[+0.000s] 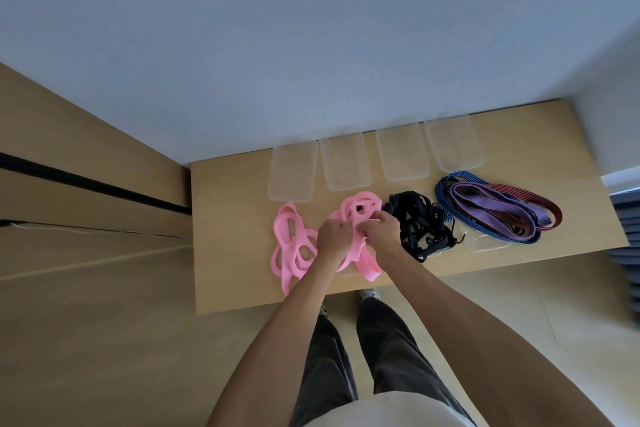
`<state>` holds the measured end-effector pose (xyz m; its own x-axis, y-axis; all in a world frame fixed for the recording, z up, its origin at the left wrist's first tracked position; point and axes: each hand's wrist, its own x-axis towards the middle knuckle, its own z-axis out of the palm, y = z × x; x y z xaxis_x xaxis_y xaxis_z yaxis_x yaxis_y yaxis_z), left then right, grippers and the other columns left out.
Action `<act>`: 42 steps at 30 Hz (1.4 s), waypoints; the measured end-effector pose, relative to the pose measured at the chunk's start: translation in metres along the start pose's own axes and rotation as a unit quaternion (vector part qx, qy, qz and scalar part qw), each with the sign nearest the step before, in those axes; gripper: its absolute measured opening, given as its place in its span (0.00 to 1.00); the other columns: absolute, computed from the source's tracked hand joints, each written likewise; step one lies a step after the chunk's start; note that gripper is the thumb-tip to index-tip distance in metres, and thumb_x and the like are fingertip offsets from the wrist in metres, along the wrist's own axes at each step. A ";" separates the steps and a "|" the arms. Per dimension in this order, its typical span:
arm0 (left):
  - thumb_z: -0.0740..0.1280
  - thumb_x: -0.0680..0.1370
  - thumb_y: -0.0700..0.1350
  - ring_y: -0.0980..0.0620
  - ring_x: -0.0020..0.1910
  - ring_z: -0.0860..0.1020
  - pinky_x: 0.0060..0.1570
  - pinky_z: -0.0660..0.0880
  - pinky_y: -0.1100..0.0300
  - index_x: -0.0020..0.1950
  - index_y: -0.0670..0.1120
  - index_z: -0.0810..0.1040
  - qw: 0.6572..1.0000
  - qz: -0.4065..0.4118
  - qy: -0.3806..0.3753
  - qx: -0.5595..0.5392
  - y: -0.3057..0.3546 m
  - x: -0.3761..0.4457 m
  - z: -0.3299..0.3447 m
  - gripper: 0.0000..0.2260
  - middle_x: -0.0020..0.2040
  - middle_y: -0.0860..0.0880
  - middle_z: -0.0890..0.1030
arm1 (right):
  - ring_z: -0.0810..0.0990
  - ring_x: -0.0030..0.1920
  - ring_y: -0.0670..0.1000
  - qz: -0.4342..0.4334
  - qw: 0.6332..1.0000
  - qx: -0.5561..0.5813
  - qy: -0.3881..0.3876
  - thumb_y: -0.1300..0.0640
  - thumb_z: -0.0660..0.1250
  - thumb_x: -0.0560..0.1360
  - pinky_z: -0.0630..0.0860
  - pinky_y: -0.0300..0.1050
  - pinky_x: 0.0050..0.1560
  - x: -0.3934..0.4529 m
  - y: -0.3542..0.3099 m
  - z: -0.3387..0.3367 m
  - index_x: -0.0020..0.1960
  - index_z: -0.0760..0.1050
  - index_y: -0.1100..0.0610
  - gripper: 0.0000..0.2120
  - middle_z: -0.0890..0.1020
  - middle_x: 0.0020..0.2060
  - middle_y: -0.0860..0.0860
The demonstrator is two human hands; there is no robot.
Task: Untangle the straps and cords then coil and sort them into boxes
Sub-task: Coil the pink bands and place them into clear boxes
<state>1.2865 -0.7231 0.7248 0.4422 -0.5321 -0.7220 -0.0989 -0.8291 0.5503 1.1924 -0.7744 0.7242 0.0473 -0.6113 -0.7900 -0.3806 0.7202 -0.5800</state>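
A: Where's the pink strap lying?

B: On the wooden table, in a loose tangle near the front edge. One loop by the left bunch reaches almost to that edge. Both hands are in the middle of it: the left hand has its fingers curled round a pink band, and the right hand pinches another loop just beside it, the two hands nearly touching.

A: And the boxes?

B: Four clear plastic boxes in a row along the back edge, against the wall. The pink tangle's top loops come close to the two on the left.

A: What's to the right?

B: A black strap bundle right next to the right hand, then a blue, purple and red cord pile running toward the table's right edge. A clear lid sits partly under that pile, near the front.

A: Any bare room?

B: The table's left part, between the pink strap and the left edge, shows bare wood
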 end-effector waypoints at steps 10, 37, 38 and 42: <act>0.62 0.80 0.48 0.55 0.35 0.70 0.36 0.70 0.61 0.53 0.47 0.77 0.992 -0.101 -0.019 -0.079 -0.012 0.002 -0.015 0.07 0.39 0.53 0.73 | 0.68 0.29 0.50 -0.052 0.998 0.042 0.002 0.66 0.61 0.70 0.65 0.43 0.33 -0.026 -0.030 0.004 0.32 0.69 0.57 0.09 0.71 0.26 0.49; 0.68 0.78 0.49 0.45 0.39 0.82 0.43 0.76 0.54 0.51 0.40 0.81 0.925 -0.079 -0.030 -0.370 -0.025 -0.011 -0.101 0.12 0.42 0.43 0.84 | 0.82 0.42 0.59 -0.102 0.988 -0.074 -0.084 0.58 0.65 0.74 0.80 0.52 0.45 -0.060 -0.035 0.056 0.49 0.75 0.62 0.08 0.82 0.43 0.57; 0.70 0.76 0.45 0.44 0.40 0.82 0.41 0.78 0.53 0.52 0.40 0.81 0.933 -0.074 -0.015 -0.352 -0.034 -0.009 -0.106 0.09 0.43 0.42 0.83 | 0.82 0.44 0.57 -0.113 0.983 -0.106 -0.093 0.58 0.65 0.75 0.81 0.52 0.46 -0.065 -0.032 0.066 0.53 0.73 0.60 0.08 0.82 0.45 0.55; 0.70 0.77 0.38 0.46 0.45 0.84 0.41 0.82 0.54 0.56 0.45 0.81 0.948 -0.067 0.047 -0.307 -0.069 -0.004 -0.121 0.09 0.47 0.45 0.85 | 0.83 0.49 0.55 -0.177 0.960 -0.179 -0.125 0.56 0.69 0.76 0.82 0.54 0.50 -0.074 -0.015 0.101 0.64 0.69 0.54 0.19 0.81 0.52 0.53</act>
<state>1.3993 -0.6434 0.7402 0.4941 -0.3870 -0.7785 0.4892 -0.6165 0.6169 1.2878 -0.7069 0.7717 0.4345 -0.6675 -0.6046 -0.5903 0.2959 -0.7510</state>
